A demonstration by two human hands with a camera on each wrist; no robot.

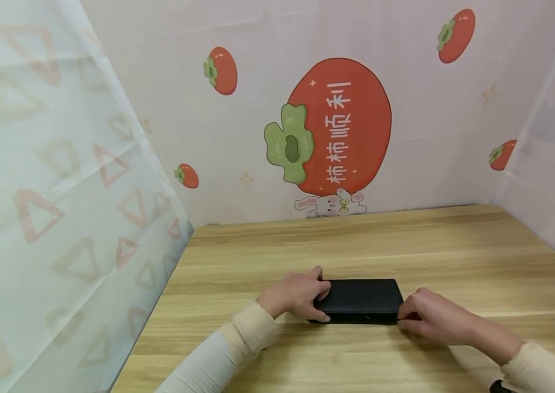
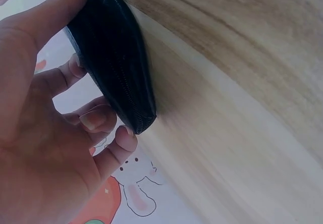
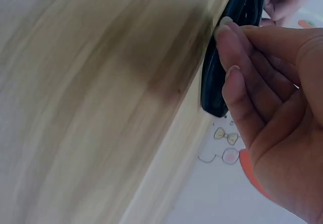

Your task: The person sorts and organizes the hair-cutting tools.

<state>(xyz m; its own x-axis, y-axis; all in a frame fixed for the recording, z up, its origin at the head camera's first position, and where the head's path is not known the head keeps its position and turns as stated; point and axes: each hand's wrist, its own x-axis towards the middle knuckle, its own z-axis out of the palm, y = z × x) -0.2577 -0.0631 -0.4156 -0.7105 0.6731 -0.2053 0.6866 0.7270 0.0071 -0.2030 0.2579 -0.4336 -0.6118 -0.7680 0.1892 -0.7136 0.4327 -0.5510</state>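
Observation:
A long black zip wallet [image 1: 363,296] lies flat on the wooden table, its long side toward me. In the left wrist view a zipper [image 2: 123,82] runs along the wallet's narrow side. My left hand [image 1: 299,295] grips the wallet's left end, thumb on the front edge and fingers over the top and far side. At the right front corner, my right hand [image 1: 432,316] pinches the wallet's edge with thumb and forefinger. The right wrist view shows those fingertips [image 3: 226,24] right at the zipped side, the other fingers curled; whatever lies between them is hidden.
The wood-grain table [image 1: 267,245] reaches back to a wall covering [image 1: 238,142] printed with red persimmons and a rabbit. A pale sheet [image 1: 76,207] with triangles hangs at the left, and another covering [image 1: 553,164] hangs at the right.

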